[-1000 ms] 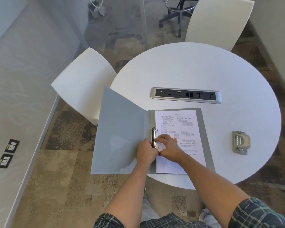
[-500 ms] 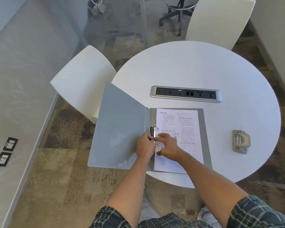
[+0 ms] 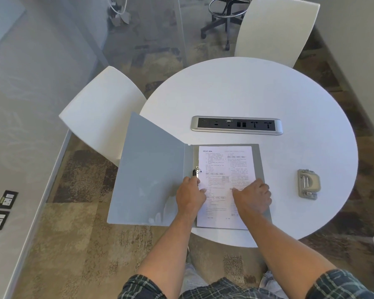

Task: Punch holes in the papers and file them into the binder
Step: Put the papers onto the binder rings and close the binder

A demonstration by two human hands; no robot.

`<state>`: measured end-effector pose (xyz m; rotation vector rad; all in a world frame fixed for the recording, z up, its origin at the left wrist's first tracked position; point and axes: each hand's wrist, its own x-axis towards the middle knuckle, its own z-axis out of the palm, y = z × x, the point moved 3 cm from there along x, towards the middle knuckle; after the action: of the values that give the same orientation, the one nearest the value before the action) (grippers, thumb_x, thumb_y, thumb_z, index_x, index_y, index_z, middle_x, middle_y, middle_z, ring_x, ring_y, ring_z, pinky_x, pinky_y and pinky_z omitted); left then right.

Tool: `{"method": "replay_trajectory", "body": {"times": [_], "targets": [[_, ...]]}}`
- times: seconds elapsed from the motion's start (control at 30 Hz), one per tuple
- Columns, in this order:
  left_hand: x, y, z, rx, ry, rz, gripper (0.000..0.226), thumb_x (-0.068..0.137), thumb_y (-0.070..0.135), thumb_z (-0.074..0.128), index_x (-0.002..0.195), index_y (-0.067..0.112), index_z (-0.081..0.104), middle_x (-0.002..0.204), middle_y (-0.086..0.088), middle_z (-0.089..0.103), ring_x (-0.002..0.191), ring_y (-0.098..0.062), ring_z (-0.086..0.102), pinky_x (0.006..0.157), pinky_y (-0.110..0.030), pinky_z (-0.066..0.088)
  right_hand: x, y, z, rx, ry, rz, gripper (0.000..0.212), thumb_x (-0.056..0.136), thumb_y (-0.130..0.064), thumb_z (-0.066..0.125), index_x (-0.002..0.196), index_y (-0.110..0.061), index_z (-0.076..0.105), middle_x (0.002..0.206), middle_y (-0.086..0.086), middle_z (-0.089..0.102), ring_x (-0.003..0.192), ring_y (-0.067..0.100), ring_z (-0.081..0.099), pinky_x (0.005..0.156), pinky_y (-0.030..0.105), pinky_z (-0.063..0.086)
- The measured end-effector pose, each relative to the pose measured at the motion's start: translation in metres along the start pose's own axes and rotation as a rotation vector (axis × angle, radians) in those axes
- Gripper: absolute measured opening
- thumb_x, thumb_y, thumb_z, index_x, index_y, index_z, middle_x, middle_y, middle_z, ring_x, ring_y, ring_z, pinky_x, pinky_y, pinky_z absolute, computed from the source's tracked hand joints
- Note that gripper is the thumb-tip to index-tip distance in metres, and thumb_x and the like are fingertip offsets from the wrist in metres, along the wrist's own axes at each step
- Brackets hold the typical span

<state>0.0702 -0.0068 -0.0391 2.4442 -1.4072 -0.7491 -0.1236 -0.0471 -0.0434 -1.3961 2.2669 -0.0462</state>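
A grey binder [image 3: 151, 173] lies open at the near edge of the round white table [image 3: 257, 93], its front cover hanging out past the table's left side. Printed papers [image 3: 220, 165] lie on its right half, next to the metal ring clip [image 3: 196, 172]. My left hand [image 3: 190, 196] rests at the spine just below the clip, fingers on the papers' left margin. My right hand [image 3: 253, 198] lies flat, palm down, on the lower right of the papers. A grey hole punch [image 3: 308, 184] sits on the table to the right, apart from both hands.
A silver power and data socket strip [image 3: 235, 125] is set into the table beyond the binder. White chairs stand at the left [image 3: 99, 111] and far right [image 3: 276, 29]. A black swivel stool [image 3: 225, 16] stands further back. Floor sockets [image 3: 2, 208] lie at far left.
My right hand has moved right from the ring clip onto the middle-right of the papers and now lies flat. My left hand has stayed at the spine.
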Motion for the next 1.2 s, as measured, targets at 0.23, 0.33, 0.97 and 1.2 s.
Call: {"method": "replay_trajectory", "body": {"times": [0.23, 0.33, 0.97, 1.2], "targets": [[0.000, -0.007, 0.005, -0.044, 0.003, -0.008, 0.021, 0.092, 0.024, 0.073, 0.112, 0.018, 0.069, 0.112, 0.003, 0.062, 0.095, -0.020, 0.066, 0.078, -0.033, 0.056, 0.009, -0.005, -0.004, 0.044, -0.060, 0.069, 0.062, 0.082, -0.023, 0.073, 0.134, -0.005, 0.044, 0.132, 0.018, 0.057, 0.121, 0.038, 0.057, 0.103, 0.045, 0.044], [-0.001, -0.007, 0.005, -0.046, 0.016, 0.006, 0.020, 0.092, 0.023, 0.073, 0.111, 0.017, 0.070, 0.111, 0.002, 0.063, 0.093, -0.020, 0.066, 0.076, -0.032, 0.055, 0.024, 0.002, -0.005, 0.144, -0.146, 0.077, 0.048, 0.080, -0.021, 0.075, 0.121, -0.011, 0.052, 0.117, 0.011, 0.066, 0.115, 0.037, 0.060, 0.100, 0.045, 0.048], [-0.003, 0.053, -0.052, -0.862, -0.197, -0.058, 0.035, 0.088, 0.053, 0.074, 0.091, 0.019, 0.082, 0.086, 0.002, 0.081, 0.077, -0.018, 0.080, 0.061, -0.028, 0.059, -0.022, -0.048, -0.050, 0.906, -0.539, -0.472, 0.026, 0.087, -0.043, 0.076, 0.098, -0.020, 0.077, 0.093, -0.006, 0.079, 0.083, 0.011, 0.075, 0.071, 0.034, 0.057], [-0.009, 0.042, -0.066, -0.946, -0.192, -0.127, 0.024, 0.088, 0.039, 0.080, 0.076, 0.018, 0.082, 0.074, -0.002, 0.078, 0.074, -0.026, 0.080, 0.070, -0.043, 0.066, -0.034, -0.055, -0.044, 0.878, -0.566, -0.559, 0.036, 0.082, -0.052, 0.083, 0.114, -0.037, 0.077, 0.098, 0.007, 0.080, 0.093, 0.029, 0.075, 0.092, 0.044, 0.057]]}}
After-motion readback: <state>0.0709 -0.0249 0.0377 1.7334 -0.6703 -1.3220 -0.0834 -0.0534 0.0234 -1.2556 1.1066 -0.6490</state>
